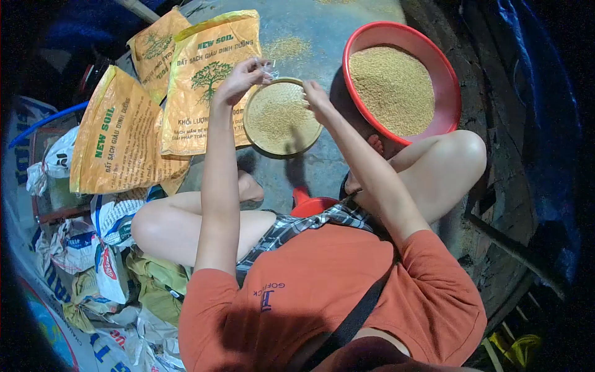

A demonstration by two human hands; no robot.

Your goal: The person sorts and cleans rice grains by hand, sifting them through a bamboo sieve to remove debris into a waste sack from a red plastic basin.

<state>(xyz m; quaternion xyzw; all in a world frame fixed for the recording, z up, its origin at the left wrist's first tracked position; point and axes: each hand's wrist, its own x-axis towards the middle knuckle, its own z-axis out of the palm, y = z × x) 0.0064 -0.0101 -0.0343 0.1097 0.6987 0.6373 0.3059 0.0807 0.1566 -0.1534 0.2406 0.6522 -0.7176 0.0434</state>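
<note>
A round woven winnowing tray (276, 121) with a thin layer of pale grain is in front of my crossed legs. My left hand (243, 79) is closed just beyond its upper left rim, pinching a small piece of clear plastic (270, 70). On the opposite side, my right hand (316, 97) has its fingers wrapped at the tray's upper right edge. To the right stands a big red basin (447, 93), and a deep heap of grain (393, 90) fills much of it.
Yellow "NEW SOIL" sacks (118, 133) lie left of the tray. A red plastic scoop (313, 206) sits between my legs. Some loose grain (288, 48) is scattered on the floor (313, 31) behind the tray. Crumpled bags (155, 282) pile up at lower left.
</note>
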